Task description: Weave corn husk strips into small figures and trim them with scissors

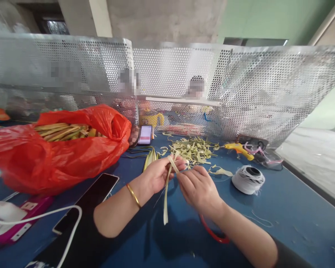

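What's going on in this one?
A person's left hand and right hand hold a pale, flat, plant-like strip crossed over itself, one end hanging down above the blue tabletop. Just beyond lies a heap of pale green scraps; a white thread spool stands to the right, and a red plastic bag sits left.

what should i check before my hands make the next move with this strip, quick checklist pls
1. Left hand holding the pale strip: ok, pinched at the fingers.
2. Right hand on the strip: ok, fingertips at the folded-over part.
3. Long end free: ok, it hangs below the hands.
4. Work area free of scraps: not ok, a pile of scraps lies just beyond the hands.
5. White thread spool close by: ok, on the table to the right.
6. Red item identified: cannot tell, the right forearm partly hides it.
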The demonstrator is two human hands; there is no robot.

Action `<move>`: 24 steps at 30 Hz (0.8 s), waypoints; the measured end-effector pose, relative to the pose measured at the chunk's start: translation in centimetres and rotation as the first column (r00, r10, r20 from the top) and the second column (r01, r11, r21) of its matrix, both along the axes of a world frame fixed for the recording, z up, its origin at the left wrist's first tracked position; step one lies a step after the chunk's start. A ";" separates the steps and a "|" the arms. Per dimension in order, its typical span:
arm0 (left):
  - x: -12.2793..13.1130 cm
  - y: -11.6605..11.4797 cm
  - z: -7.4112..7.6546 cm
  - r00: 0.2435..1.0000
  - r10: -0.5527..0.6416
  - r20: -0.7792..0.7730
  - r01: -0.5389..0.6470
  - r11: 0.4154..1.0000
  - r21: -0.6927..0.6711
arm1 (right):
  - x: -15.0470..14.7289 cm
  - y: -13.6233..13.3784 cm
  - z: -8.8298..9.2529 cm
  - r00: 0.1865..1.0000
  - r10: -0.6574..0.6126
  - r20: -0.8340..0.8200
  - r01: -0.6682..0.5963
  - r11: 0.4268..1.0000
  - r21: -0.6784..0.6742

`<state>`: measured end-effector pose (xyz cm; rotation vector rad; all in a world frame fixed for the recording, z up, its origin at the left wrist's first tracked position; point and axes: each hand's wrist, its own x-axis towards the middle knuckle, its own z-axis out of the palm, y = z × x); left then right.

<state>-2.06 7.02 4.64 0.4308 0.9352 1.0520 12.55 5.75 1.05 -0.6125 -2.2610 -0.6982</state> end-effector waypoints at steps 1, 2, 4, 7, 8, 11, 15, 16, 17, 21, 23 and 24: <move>0.1 0.0 -0.1 0.999 0.028 0.015 -0.028 1.000 0.001 | -0.1 0.1 -0.3 1.000 0.006 0.017 -0.006 1.000 0.000; 0.1 0.0 -0.1 0.998 0.060 0.028 -0.060 0.998 0.000 | -0.1 0.1 -0.5 0.999 0.013 0.031 -0.013 1.000 0.001; 0.2 0.1 -0.3 0.992 0.114 0.046 -0.114 0.993 0.007 | 0.0 0.1 -0.6 0.998 0.021 0.054 -0.021 1.000 -0.008; 0.1 0.1 -0.5 0.988 0.149 0.049 -0.151 0.988 0.038 | 0.1 -0.1 -0.3 0.999 0.017 0.051 -0.017 1.000 0.000; 0.1 0.1 -0.5 0.988 0.148 0.047 -0.151 0.987 0.063 | 0.1 -0.1 -0.1 0.999 0.013 0.045 -0.014 1.000 0.009; 0.4 -0.1 -0.6 0.993 0.117 0.031 -0.120 0.983 0.136 | -0.1 -0.3 0.2 0.997 0.045 0.064 -0.047 0.998 0.038; 1.1 -0.7 -0.9 0.997 0.071 -0.027 -0.067 0.990 0.125 | -0.2 -0.3 0.1 0.972 0.174 0.155 -0.187 0.979 0.078; 1.3 -0.8 -1.0 0.997 0.060 -0.039 -0.055 0.990 0.127 | -0.2 -0.3 0.1 0.971 0.194 0.141 -0.206 0.975 0.077; 1.4 -0.9 -1.1 0.997 0.054 -0.049 -0.047 0.989 0.140 | -0.1 -0.4 0.2 0.975 0.204 0.092 -0.210 0.976 0.062; 1.6 -1.2 -1.4 0.993 0.051 -0.110 -0.024 0.971 0.236 | 0.4 -0.1 0.5 0.914 0.050 -0.404 -0.154 0.961 -0.231; 1.6 -1.3 -1.4 0.987 0.040 -0.155 0.005 0.961 0.277 | 0.5 0.4 0.5 0.783 -0.149 -0.604 -0.198 0.861 -0.469; 1.6 -1.3 -1.4 0.984 0.033 -0.176 0.021 0.955 0.295 | 0.5 0.8 0.4 0.721 -0.246 -0.647 -0.243 0.786 -0.569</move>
